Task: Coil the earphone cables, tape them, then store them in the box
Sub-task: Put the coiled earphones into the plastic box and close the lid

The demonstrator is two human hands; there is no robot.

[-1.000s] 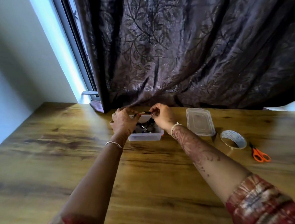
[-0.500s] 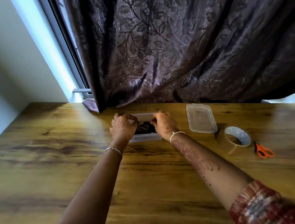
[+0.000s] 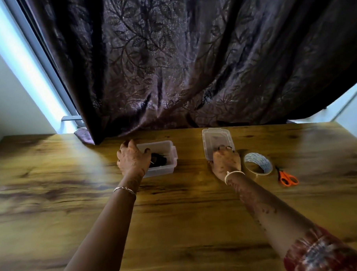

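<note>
A small clear plastic box [image 3: 168,156] stands on the wooden table near the curtain, with coiled black earphone cables [image 3: 158,159] lying inside. My left hand [image 3: 132,160] grips the box's left wall, thumb over the rim. The clear lid [image 3: 213,141] lies flat to the right of the box. My right hand [image 3: 225,162] rests on the lid's near end, fingers curled over its edge. A roll of clear tape [image 3: 257,163] sits just right of that hand.
Orange-handled scissors [image 3: 287,177] lie right of the tape roll. A dark patterned curtain [image 3: 180,63] hangs over the table's far edge, right behind the box and lid. The wooden table [image 3: 177,217] stretches wide toward me.
My right hand left the box and moved right onto the lid. My left hand stayed on the box's left side. The cables now lie in the box, released.
</note>
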